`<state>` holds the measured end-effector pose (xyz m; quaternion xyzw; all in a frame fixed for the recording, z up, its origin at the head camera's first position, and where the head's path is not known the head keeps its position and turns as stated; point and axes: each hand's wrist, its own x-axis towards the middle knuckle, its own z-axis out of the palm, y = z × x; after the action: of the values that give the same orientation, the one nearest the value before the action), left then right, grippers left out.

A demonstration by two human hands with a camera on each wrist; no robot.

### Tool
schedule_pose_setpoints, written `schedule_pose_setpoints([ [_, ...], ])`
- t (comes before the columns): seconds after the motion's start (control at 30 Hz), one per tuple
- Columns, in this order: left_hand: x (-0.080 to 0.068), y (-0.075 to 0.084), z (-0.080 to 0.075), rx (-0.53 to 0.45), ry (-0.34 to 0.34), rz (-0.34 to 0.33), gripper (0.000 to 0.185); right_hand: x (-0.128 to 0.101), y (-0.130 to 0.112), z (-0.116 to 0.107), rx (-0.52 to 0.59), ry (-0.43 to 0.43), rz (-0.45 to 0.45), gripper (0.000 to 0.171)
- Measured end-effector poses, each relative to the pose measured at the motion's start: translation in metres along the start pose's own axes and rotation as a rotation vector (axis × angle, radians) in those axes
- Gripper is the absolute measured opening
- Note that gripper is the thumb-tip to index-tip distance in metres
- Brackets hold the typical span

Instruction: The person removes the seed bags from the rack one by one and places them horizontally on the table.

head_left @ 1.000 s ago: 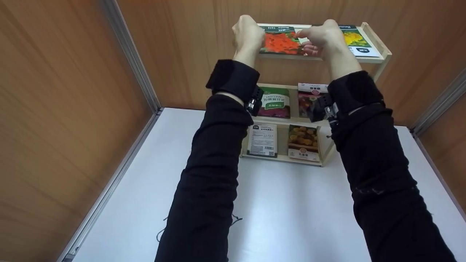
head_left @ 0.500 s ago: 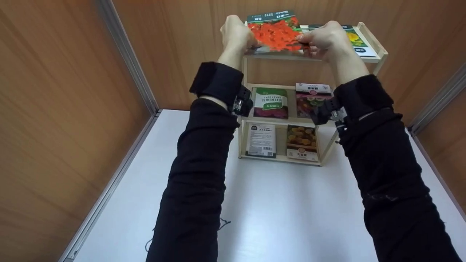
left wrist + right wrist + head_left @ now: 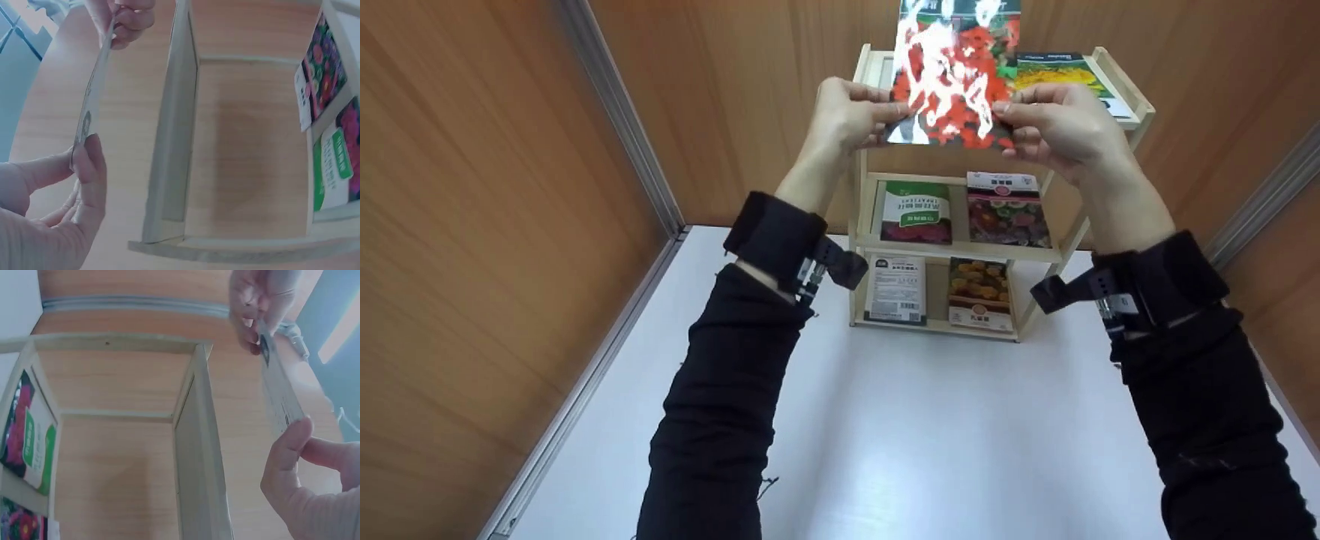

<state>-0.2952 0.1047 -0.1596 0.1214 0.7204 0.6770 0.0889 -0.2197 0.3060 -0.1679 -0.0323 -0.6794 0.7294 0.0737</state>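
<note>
A glossy seed packet with red flowers (image 3: 952,75) is held in the air, above and in front of the top tier of a small wooden rack (image 3: 1065,251). My left hand (image 3: 885,112) pinches its lower left corner and my right hand (image 3: 1011,112) pinches its lower right corner. In the left wrist view the packet (image 3: 93,95) shows edge-on between my left thumb (image 3: 90,169) and the right hand (image 3: 126,19) above. The right wrist view also shows the packet (image 3: 278,394) edge-on.
A yellow-flower packet (image 3: 1057,71) lies on the rack's top tier. The middle tier holds a green packet (image 3: 916,211) and a dark pink one (image 3: 1006,214). A white packet (image 3: 898,289) and an orange-flower one (image 3: 981,294) sit on the bottom tier. The rack stands on a white table (image 3: 922,435) between wooden walls.
Both hands have lifted the red-flower packet off the top tier, tipped it upright and drawn it back towards me. Both arms have pulled back from the rack.
</note>
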Motion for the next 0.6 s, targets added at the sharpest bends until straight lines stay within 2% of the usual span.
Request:
schedule_pose_setpoints([
  [0.27,-0.021,-0.043,0.007,-0.164,-0.049,0.121,0.018,-0.026,0.036,-0.004,-0.021,0.060,-0.138,0.022],
  [0.43,-0.032,-0.070,0.014,-0.162,-0.044,0.205,0.019,-0.040,0.067,-0.010,-0.026,0.080,-0.271,0.019],
  [0.6,-0.042,-0.100,0.021,-0.154,-0.032,0.232,0.019,-0.051,0.099,-0.013,-0.092,0.126,-0.394,0.015],
])
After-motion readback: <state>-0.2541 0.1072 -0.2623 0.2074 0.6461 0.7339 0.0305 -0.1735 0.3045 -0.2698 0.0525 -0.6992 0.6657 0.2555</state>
